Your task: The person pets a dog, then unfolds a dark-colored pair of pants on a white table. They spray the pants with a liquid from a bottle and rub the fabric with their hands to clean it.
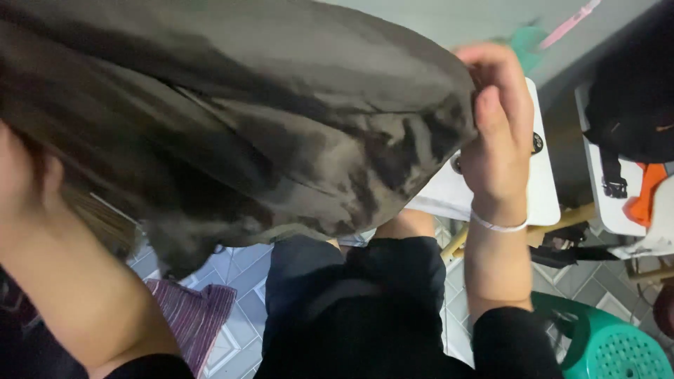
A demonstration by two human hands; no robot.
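dark olive fabric [232, 119], creased, glossy

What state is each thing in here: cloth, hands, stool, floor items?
Dark cloth: held up, bunched and creased, covering most of the view.
Right hand: grip shut on the cloth's edge, thin band at the wrist.
Left hand: mostly out of frame behind the cloth; grip cannot be told.
White machine: partly hidden by cloth and hand.
Green stool: standing on the floor, seat bare.
Striped fabric: lying crumpled on the tiles.

Left hand [14, 175] cut off by edge; dark cloth [232, 119] blurred
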